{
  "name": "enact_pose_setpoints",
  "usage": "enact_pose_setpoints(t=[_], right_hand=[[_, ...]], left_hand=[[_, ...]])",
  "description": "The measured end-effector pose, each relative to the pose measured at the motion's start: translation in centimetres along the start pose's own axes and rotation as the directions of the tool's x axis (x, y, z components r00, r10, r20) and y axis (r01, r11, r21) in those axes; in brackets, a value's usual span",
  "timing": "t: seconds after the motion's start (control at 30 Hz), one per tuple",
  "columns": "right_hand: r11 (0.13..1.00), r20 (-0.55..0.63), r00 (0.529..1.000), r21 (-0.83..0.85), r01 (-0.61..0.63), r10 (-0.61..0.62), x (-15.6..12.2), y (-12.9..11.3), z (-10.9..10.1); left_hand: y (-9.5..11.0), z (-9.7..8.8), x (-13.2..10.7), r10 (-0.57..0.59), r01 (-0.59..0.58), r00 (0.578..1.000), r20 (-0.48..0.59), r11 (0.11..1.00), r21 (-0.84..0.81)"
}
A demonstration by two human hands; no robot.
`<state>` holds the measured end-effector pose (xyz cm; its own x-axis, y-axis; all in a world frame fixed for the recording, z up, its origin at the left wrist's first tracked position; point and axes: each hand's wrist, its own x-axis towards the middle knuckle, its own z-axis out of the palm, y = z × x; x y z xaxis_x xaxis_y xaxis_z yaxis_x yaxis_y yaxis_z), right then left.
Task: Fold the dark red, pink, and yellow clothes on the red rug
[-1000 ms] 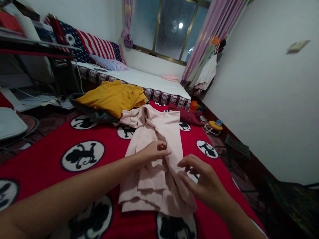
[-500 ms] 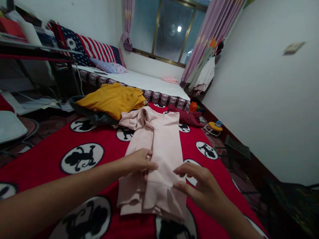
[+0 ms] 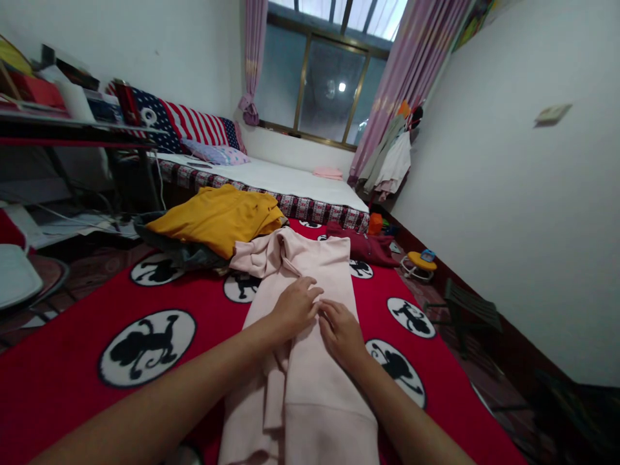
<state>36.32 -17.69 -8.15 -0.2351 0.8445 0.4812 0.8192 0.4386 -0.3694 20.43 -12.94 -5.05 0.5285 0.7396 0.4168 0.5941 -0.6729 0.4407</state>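
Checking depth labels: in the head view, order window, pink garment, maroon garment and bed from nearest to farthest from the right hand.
1. Pink garment, under the right hand.
2. Maroon garment, ahead, slightly right.
3. Bed, farther ahead.
4. Window, above and behind the bed.

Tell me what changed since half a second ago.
The left hand has moved farther up the pink garment; the right hand has come leftward and up from the garment's right edge, so the two now nearly meet. The garment's lower front lies flatter. Whether either holds cloth is unclear. The yellow clothing and dark red garment stayed put.
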Motion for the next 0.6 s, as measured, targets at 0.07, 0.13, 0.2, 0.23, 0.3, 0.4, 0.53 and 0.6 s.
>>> enact_pose_setpoints(t=[0.07, 0.13, 0.2, 0.23, 0.3, 0.4, 0.53, 0.6], right_hand=[[0.996, -0.044, 0.997, 0.068, -0.053, 0.056, 0.3, 1.1, -0.5], [0.982, -0.073, 0.985, 0.116, -0.149, 0.158, 1.4, 2.8, -1.2], [0.957, -0.105, 0.957, 0.134, -0.256, 0.271, 3.3, 5.3, -1.6], [0.941, -0.120, 0.938, 0.139, -0.310, 0.327, 4.6, 6.6, -1.7], [0.892, -0.150, 0.883, 0.155, -0.424, 0.445, 7.6, 9.3, -1.8], [0.817, -0.161, 0.802, 0.168, -0.552, 0.575, 12.3, 11.9, -1.7], [0.828, -0.160, 0.813, 0.065, -0.557, 0.560, 17.5, 12.9, -1.6], [0.832, -0.152, 0.826, -0.035, -0.553, 0.543, 19.2, 12.9, -1.4]], left_hand=[[-0.1, 1.9, 0.1, -0.036, 0.036, 0.999, -0.003, 0.996, 0.079], [-0.2, 3.0, 0.0, -0.044, 0.046, 0.999, -0.021, 0.991, 0.124], [-0.1, 3.4, -0.1, -0.032, 0.036, 0.999, -0.036, 0.992, 0.125], [0.0, 3.4, -0.1, -0.026, 0.030, 0.999, -0.035, 0.994, 0.106], [0.1, 3.0, -0.1, -0.022, 0.024, 0.999, -0.040, 0.999, 0.049], [0.2, 2.6, 0.2, -0.022, 0.018, 0.997, -0.074, 0.998, -0.054], [-0.2, 2.9, 0.2, -0.001, -0.018, 0.996, -0.094, 0.978, -0.210], [-0.5, 3.3, 0.2, 0.012, -0.038, 0.995, -0.094, 0.960, -0.277]])
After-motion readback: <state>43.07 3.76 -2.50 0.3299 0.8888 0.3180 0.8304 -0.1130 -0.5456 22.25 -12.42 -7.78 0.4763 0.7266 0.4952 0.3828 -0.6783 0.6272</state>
